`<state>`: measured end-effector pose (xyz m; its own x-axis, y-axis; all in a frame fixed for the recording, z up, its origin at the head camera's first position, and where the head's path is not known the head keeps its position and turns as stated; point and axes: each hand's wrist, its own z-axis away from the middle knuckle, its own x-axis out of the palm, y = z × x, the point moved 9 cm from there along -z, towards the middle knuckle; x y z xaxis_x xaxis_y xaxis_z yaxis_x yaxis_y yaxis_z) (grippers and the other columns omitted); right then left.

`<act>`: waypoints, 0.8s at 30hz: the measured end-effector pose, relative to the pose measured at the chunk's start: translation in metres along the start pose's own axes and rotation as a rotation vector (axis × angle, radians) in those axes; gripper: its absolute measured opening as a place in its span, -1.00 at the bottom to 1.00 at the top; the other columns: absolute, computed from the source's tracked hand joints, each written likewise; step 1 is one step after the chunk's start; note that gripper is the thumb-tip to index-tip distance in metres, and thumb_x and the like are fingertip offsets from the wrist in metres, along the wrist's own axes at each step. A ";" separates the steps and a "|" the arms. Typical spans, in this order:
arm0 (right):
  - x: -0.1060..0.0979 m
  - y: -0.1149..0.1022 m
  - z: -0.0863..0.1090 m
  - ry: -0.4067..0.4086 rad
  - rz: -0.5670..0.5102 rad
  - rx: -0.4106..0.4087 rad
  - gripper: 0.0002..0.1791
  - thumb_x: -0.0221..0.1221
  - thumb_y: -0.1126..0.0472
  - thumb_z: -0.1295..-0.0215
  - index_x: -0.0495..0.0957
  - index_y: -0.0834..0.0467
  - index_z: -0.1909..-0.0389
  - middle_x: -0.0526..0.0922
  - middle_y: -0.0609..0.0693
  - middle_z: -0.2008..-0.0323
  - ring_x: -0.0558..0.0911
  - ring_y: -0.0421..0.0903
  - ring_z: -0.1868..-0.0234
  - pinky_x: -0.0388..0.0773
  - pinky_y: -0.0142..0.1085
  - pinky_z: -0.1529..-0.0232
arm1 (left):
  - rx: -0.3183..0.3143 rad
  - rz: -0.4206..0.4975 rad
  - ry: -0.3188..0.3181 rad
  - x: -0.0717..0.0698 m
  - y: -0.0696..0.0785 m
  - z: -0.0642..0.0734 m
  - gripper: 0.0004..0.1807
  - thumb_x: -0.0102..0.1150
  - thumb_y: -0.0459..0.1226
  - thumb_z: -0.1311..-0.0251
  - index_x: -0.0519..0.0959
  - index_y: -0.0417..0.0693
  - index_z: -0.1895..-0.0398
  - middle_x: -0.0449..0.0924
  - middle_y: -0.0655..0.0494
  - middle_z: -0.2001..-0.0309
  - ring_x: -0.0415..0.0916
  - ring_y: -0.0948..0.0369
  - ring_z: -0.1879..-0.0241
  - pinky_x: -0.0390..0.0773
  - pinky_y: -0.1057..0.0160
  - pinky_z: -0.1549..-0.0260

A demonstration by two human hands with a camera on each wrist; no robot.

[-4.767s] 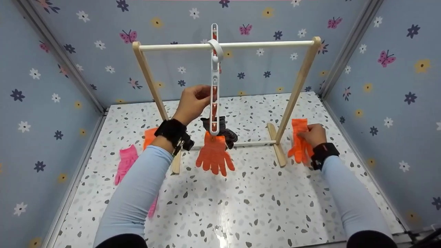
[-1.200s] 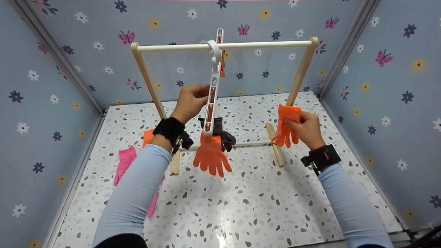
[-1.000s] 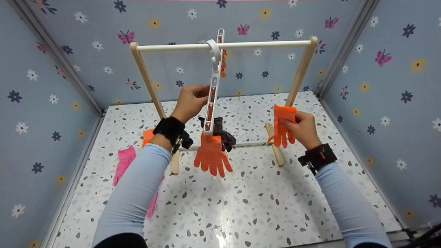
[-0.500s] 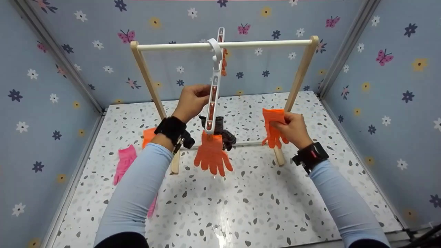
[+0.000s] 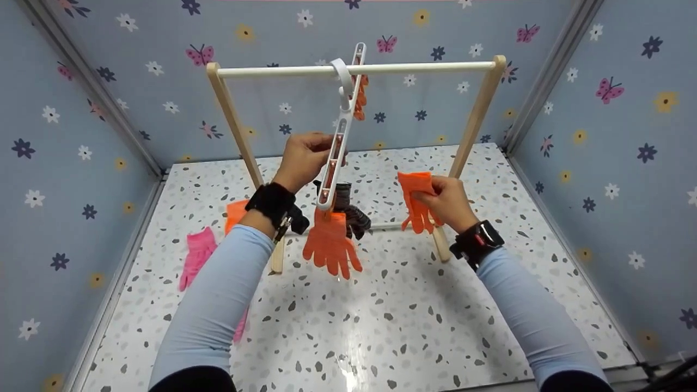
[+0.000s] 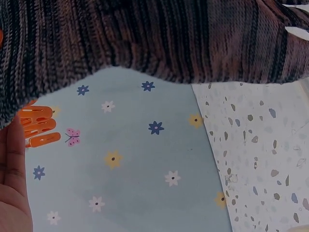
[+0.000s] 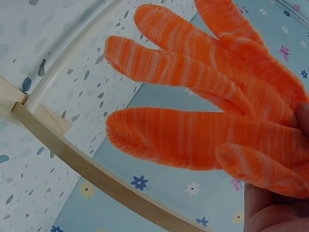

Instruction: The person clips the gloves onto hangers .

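My right hand (image 5: 451, 202) pinches an orange knit glove (image 5: 417, 201) near its cuff, fingers dangling; up close in the right wrist view the glove (image 7: 178, 135) shows pale stripes. My left hand (image 5: 306, 159) holds a white clip hanger (image 5: 332, 174) partway along its near half, its fingertips hidden behind the bar. From the hanger's near end hangs another orange glove (image 5: 331, 245). A dark striped glove (image 5: 355, 216) hangs just behind it and fills the top of the left wrist view. Orange clips (image 5: 361, 98) dangle from the far end.
The hanger hooks over the white rail (image 5: 425, 68) of a wooden-legged rack (image 5: 479, 109). Pink gloves (image 5: 197, 256) and an orange glove (image 5: 235, 213) lie on the speckled surface at left, partly behind my left arm. Flower-patterned walls (image 5: 65, 179) enclose the space.
My right hand has lifted the orange glove from the right side of the surface and carried it left toward the hanger. The hanger has turned slightly, its far end rightward; my left hand has stayed.
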<state>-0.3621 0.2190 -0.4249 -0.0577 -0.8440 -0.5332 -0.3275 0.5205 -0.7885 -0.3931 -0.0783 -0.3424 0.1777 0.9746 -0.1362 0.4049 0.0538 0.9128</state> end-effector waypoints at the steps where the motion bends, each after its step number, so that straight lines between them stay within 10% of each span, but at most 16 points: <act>1: 0.002 -0.002 -0.001 -0.004 -0.002 -0.004 -0.75 0.44 0.39 -0.36 0.80 0.34 -0.02 0.86 0.27 0.12 0.83 0.08 0.15 0.71 -0.46 0.15 | -0.001 0.003 -0.003 0.000 0.000 0.000 -0.77 0.36 -0.54 -0.34 0.77 -0.46 -0.03 0.77 -0.03 0.22 0.76 0.35 0.38 0.76 0.33 0.25; 11: 0.018 -0.011 -0.002 -0.040 0.009 -0.032 -0.75 0.41 0.37 -0.40 0.81 0.27 -0.06 0.87 0.22 0.06 0.84 0.13 0.07 0.81 -0.05 0.00 | 0.054 -0.009 -0.014 0.003 0.007 0.002 -0.90 0.44 -0.52 -0.27 0.82 -0.44 0.21 0.76 0.36 0.50 0.71 0.34 0.45 0.60 0.41 0.40; 24: 0.037 -0.026 -0.007 -0.067 0.024 -0.047 -0.77 0.41 0.34 -0.42 0.82 0.25 -0.04 0.87 0.19 0.08 0.84 0.08 0.10 0.79 -0.11 0.04 | 0.097 0.015 -0.058 0.009 0.012 0.004 -0.86 0.46 -0.42 -0.32 0.84 -0.35 0.39 0.77 -0.03 0.48 0.58 0.29 0.52 0.47 0.39 0.57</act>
<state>-0.3622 0.1736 -0.4221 -0.0031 -0.8200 -0.5724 -0.3707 0.5326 -0.7609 -0.3829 -0.0702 -0.3343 0.2349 0.9608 -0.1473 0.4862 0.0150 0.8737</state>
